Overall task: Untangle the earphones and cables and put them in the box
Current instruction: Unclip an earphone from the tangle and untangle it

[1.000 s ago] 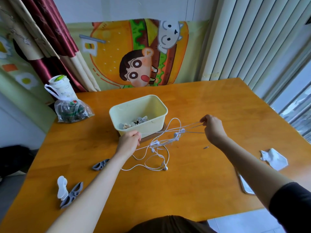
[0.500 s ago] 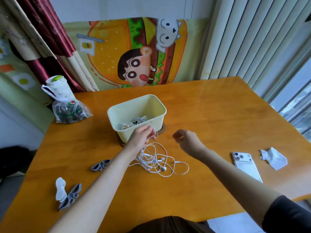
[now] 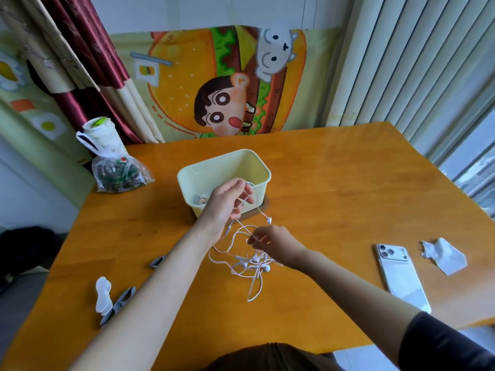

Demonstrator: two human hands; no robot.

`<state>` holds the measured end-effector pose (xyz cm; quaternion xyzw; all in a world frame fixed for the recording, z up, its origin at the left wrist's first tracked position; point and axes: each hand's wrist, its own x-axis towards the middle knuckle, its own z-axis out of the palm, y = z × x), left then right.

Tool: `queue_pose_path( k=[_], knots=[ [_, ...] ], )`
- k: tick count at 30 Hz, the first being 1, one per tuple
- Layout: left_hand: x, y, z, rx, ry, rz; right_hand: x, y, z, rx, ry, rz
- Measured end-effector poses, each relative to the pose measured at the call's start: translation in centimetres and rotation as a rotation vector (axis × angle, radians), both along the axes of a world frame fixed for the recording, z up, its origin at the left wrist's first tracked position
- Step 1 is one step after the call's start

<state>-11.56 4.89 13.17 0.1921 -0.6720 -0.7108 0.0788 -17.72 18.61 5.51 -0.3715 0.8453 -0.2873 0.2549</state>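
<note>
A tangle of white earphones (image 3: 250, 263) hangs from my hands down to the wooden table (image 3: 334, 199). My left hand (image 3: 227, 203) is raised in front of the pale yellow box (image 3: 257, 167), its fingers curled round loops of the white cable. Lower and to the right, my right hand (image 3: 276, 243) pinches strands of the same cable just above the heap. Small items lie at the bottom of the box, partly hidden by my left hand.
A white phone (image 3: 401, 277) lies face down at the right, with a crumpled white tissue (image 3: 444, 257) beside it. Grey and white clips (image 3: 112, 303) lie at the front left. A clear bag with a cup (image 3: 112, 162) stands at the back left.
My left hand has lifted the cable up in front of the box. My right hand let go of the stretched cable, moved left and down, and now pinches strands by the heap.
</note>
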Motion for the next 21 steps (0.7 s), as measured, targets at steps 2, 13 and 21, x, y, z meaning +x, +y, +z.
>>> queue_pose_path(
  k=[2,13,21],
  knots=[
    [0.2,-0.8,-0.7,-0.004,-0.017,0.029,-0.6,0.7,0.1,-0.017,0.021,-0.05],
    [0.9,-0.8,-5.1,-0.384,-0.277,-0.199,-3.0,2.8,1.5,-0.103,0.056,-0.191],
    [1.1,0.6,-5.7,-0.537,-0.164,-0.265,-2.2,2.6,2.5,-0.167,0.09,-0.161]
  ],
)
